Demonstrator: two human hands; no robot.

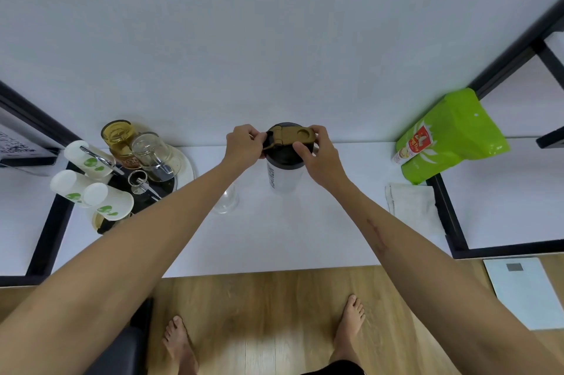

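Left hand [244,145] pinching the cap [287,135] and right hand [319,156] curled round the lid [283,158], the shaker [283,179] stood upright on the table [274,237], where a hard tug might tip it onto the nearby glass [227,202].

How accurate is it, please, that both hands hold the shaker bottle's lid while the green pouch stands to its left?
No: the head view shows the green pouch standing right of the shaker bottle, not left. The left hand and right hand do hold its lid.
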